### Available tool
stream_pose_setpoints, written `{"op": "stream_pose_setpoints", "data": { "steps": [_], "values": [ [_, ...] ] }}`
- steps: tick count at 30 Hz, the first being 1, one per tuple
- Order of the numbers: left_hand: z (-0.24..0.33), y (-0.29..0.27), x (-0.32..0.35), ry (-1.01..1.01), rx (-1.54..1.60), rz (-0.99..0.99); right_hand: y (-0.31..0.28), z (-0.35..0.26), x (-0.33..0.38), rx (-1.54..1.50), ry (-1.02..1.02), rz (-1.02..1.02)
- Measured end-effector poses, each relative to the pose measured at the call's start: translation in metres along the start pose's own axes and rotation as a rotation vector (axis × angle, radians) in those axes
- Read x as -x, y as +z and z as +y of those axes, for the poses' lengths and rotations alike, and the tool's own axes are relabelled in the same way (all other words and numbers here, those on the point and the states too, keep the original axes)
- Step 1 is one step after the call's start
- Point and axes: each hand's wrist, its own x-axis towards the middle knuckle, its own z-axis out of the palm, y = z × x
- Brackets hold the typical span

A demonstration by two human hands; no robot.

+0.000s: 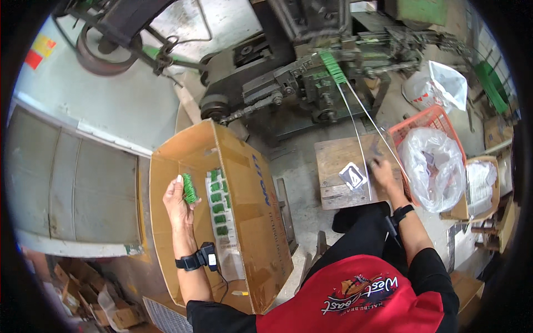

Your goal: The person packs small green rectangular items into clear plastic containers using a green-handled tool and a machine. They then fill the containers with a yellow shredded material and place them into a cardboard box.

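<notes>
My left hand (179,201) is closed around a bundle of thin green pieces (189,188) with spiky edges, held over the open cardboard box (261,222). Inside that box, several similar green bundles (220,217) lie in rows on a pale sheet. My right hand (383,171) is over the wooden stool top (338,155), beside two long thin rails. Motion smears its fingers, and whether they hold anything does not show. Near it on the wood lies a flat black-and-white item (352,176). A row of green pieces (333,67) sits at the rails' upper end, by the machine.
A dark, greasy metal machine (311,77) spans the far side. To the right stand a red plastic basket (430,117) with a clear plastic bag (433,169), a white sack (436,86) and a carton of papers (482,186). Crumpled cardboard (97,294) lies at lower left.
</notes>
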Motion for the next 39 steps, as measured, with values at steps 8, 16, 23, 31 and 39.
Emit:
{"op": "stream_pose_setpoints", "data": {
  "steps": [8,16,23,31,39],
  "values": [
    [-0.114,-0.113,-0.023,-0.246,-0.021,0.201,-0.006,-0.042,-0.015,0.064,-0.076,-0.008],
    [-0.296,-0.157,-0.049,-0.190,-0.503,0.368,0.041,-0.017,0.046,0.614,-0.099,0.008],
    [-0.375,-0.132,-0.035,-0.058,-0.645,0.539,0.020,-0.010,0.038,0.577,0.020,-0.060],
    [-0.367,-0.113,-0.003,-0.123,-0.776,0.704,0.002,0.044,0.034,0.624,-0.171,0.140],
    [-0.448,-0.133,-0.036,-0.178,-0.755,0.209,-0.014,0.127,0.023,0.838,0.101,0.170]
  ]
}}
